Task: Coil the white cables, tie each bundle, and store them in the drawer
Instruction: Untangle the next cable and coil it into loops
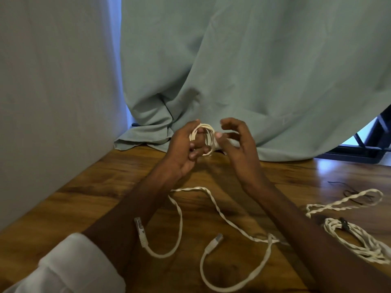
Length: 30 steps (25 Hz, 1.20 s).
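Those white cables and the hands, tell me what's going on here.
A person is winding a white cable into a small coil above a wooden table. The left hand grips the coil, and the right hand is open beside it, thumb touching the loops. The loose rest of that cable trails across the table, with two plugs lying near the forearms. To the right lies a tied bundle and another twisted cable. No drawer is in view.

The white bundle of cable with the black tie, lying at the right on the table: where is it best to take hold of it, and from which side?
Probably at the black tie on the tied white cable bundle, from above: there the strands are cinched together; elsewhere they spread loose.
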Tool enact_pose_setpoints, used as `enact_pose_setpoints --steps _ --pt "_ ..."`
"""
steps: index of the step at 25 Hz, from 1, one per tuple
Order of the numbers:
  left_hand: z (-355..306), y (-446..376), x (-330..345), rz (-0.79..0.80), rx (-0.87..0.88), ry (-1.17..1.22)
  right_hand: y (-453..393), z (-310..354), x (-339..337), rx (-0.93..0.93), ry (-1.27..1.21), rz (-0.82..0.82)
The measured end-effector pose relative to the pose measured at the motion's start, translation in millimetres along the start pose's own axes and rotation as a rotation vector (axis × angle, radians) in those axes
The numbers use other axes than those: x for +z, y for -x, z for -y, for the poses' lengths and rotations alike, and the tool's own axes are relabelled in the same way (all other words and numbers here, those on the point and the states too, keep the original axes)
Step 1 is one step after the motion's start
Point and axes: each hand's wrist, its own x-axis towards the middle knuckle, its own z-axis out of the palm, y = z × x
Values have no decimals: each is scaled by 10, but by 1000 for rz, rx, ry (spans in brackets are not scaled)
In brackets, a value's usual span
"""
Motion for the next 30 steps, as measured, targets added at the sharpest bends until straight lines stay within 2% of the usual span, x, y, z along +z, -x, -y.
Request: enact_pose_setpoints --steps 2,3,5,8,12,14,16,18,19,22,24,27,30 --pt "4 -7 -11 65 -15 65 -71 -75 4 307 -192 52" --pt "15 14 11 84 -36 72 -75 -109 33 397 -287 88" --pt "46 58 72 112 -75 41 -75 -132 91 496 -492 37" --pt "100 46 73 52 -34 -61 -61 -127 145 535 -645 -9" --pt "143 14 99 -64 25 -60 -30 -103 183 402 -414 -32" --pt "171 37 165 -36 -14 -58 -38 -129 190 490 -483 -103" --pt "178 48 217 63 -114 -36 -63 -140 174 581 -638 -151" --pt "108 63 213 201 -228 20 -76 -116 124 529 -616 -174" --pt "65 57 168 265 -258 31 -80 -94 96 439 -541 -168" --pt "-5 34 0 312 -271 -70 -71 -122 -19 86 -58 -95" --pt "19 58 -8 301 -288 -80 -43 -194 -43 -46 186 -54" --pt "56 59 63 238 -215 -128 -35 -214 -32 -93 184 -41" --pt "63 30 47 228 -87 -65 -84 -153 -117 -59 17 74"
